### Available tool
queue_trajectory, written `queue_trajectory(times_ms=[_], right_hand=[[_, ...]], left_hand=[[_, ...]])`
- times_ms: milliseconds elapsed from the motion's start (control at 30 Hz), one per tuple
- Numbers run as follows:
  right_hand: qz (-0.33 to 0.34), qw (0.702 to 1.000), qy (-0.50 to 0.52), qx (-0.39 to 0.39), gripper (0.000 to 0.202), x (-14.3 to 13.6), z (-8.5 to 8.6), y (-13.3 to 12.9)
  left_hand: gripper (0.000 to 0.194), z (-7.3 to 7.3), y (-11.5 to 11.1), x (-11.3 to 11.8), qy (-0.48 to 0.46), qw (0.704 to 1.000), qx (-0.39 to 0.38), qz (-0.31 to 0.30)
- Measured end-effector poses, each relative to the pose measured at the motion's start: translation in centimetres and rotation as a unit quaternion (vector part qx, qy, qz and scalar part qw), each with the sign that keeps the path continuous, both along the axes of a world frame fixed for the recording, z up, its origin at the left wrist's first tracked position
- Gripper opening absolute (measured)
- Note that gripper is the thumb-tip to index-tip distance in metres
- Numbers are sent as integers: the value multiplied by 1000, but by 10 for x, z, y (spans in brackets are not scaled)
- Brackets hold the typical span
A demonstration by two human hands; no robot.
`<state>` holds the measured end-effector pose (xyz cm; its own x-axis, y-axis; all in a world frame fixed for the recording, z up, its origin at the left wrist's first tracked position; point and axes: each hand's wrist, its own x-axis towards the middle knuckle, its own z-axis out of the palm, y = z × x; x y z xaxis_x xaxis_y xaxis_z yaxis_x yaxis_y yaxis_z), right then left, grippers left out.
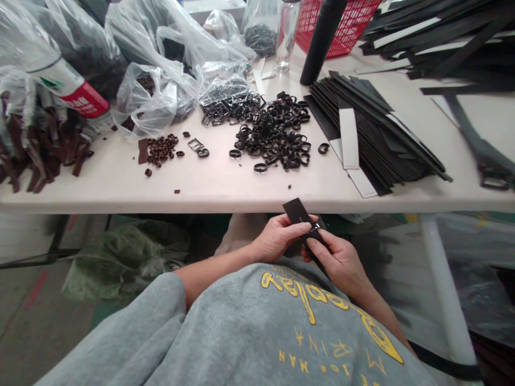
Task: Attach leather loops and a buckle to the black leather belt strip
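Left hand (277, 236) and right hand (341, 261) both pinch black strap (296, 210) at buckle (315, 227); loops (277, 134) piled on surface (205, 185).

Two hands (276, 236), one red basket (354, 27), one clear bottle (286, 45).

- The left hand (277, 236) and right hand (341, 262) hide part of the black strap (296, 210); I can't make out its tiny shiny fitting (316, 227).
- Red basket (358, 27), cut off above.
- Red label (86, 99), writing blurred.
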<state>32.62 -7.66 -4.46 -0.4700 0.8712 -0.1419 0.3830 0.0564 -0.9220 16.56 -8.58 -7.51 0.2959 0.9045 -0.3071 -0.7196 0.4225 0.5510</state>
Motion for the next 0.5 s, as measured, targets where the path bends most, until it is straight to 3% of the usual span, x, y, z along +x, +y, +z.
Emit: queue_trajectory(times_ms=[500], right_hand=[[-12,1000,-5,-3,29,-1,-2,-3]], left_hand=[[49,0,2,2,-3,1000,-21,-9]])
